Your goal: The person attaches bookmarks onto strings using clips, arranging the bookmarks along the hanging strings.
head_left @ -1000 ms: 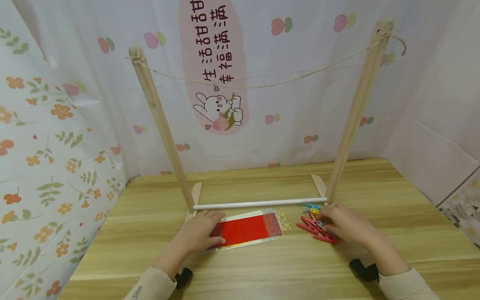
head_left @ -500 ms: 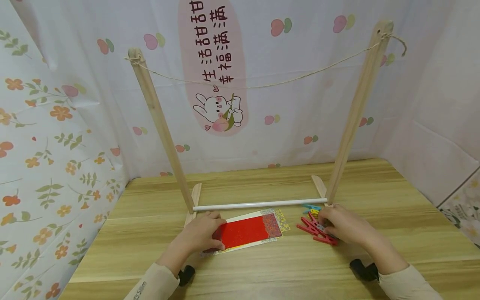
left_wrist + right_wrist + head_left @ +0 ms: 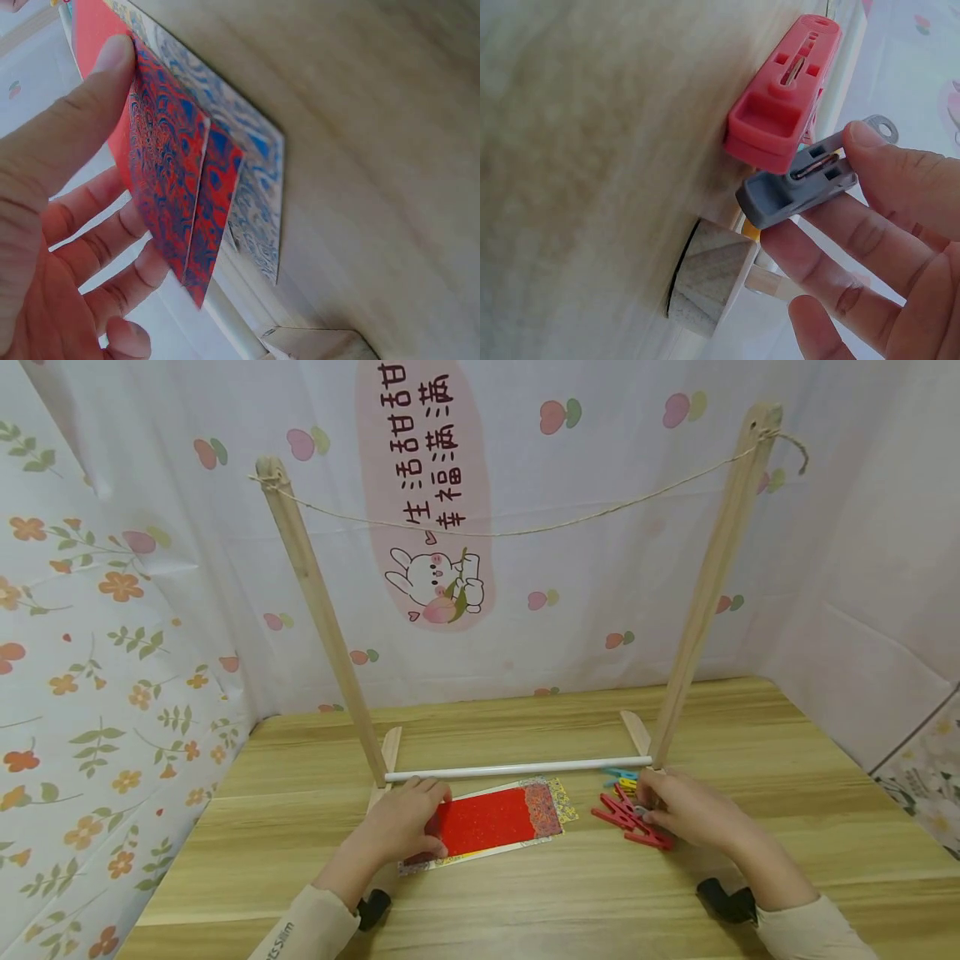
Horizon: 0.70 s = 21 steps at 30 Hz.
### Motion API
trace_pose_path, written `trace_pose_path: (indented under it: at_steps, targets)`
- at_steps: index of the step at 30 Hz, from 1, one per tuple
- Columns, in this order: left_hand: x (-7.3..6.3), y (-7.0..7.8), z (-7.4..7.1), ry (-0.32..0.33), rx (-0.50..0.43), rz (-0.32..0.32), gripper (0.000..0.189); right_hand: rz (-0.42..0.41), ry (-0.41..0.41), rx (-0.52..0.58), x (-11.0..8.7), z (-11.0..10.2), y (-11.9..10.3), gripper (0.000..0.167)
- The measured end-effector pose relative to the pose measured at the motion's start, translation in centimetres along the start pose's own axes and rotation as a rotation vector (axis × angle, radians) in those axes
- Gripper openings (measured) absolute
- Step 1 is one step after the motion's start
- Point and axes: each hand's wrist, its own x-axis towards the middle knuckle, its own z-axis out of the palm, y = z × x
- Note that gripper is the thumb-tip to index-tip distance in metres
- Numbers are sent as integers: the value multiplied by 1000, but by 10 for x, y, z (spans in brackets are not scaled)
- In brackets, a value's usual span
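Note:
My left hand (image 3: 401, 823) grips the left end of a red card (image 3: 491, 821) with patterned ends. In the left wrist view the thumb (image 3: 105, 75) lies on its face and the fingers behind, with two red patterned edges (image 3: 169, 172) showing. Beneath lies a pale card with a blue-grey pattern (image 3: 255, 146). At the right, my right hand (image 3: 686, 806) pinches a grey clothespin (image 3: 802, 180) between thumb and fingers. Right beside it are red clothespins (image 3: 618, 812), one of them large in the right wrist view (image 3: 784, 97). Yellow (image 3: 627, 786) and blue (image 3: 622, 773) clothespins lie just behind.
A wooden frame stands behind the cards, with a left post (image 3: 318, 610), a right post (image 3: 708, 585) and a white bottom rod (image 3: 517, 769). A slack string (image 3: 525, 532) spans the post tops. Printed cloth (image 3: 555, 643) hangs behind the wooden table (image 3: 555, 893).
My left hand has curled further round the red card's left end, and that card has shifted slightly left. The right hand stays almost still among the clothespins, the grey one now less visible.

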Motion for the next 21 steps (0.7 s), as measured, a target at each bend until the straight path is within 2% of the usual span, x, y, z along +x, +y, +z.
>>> trace_pose_path:
  at_steps: [5,9,13,17,21]
  targets:
    - [3,-2,0,23,-41,11,53,9,22,23,-1,1,0,28]
    - [7,-7,-1,46,-188,36,36,-3,35,29,-2,0,0,35]
    - [11,-11,-7,50,-335,73,26,2,24,54,-2,-1,-1,33]
    - [15,-14,-13,22,-411,42,21,14,7,79,-2,-2,0,32]
    - [18,-16,-15,19,-432,-1,22,36,-2,92,-2,-4,0,37]
